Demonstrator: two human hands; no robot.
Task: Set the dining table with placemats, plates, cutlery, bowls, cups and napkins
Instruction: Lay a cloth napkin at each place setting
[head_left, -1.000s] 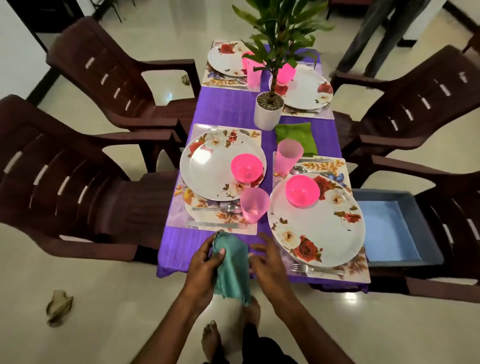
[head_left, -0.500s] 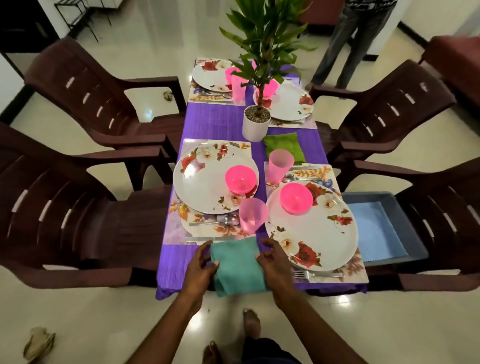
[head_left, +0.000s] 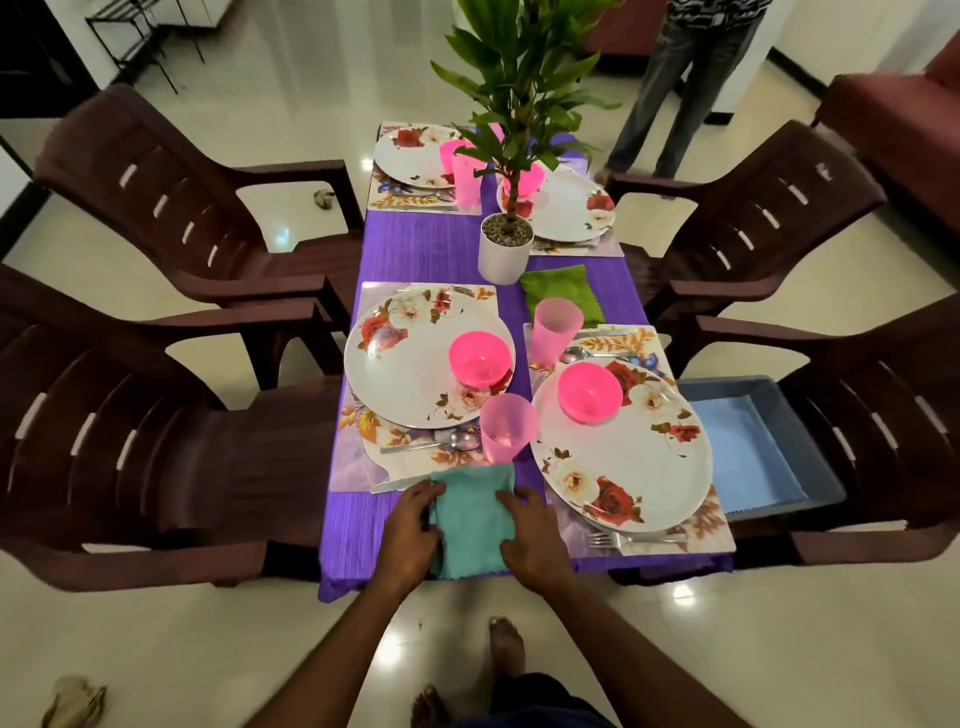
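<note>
Looking down at the lower middle of the frame, I saw the teal napkin (head_left: 471, 519) lying folded on the purple tablecloth (head_left: 415, 249), a soft rectangle with its near edge reaching the table's rim. My left hand (head_left: 410, 535) rested along its left side and my right hand (head_left: 530, 540) along its right, fingers fairly straight on the cloth; a pinch, if any, was hard to make out. Just above it stood a pink cup (head_left: 506, 426), between two floral plates (head_left: 426, 358).
</note>
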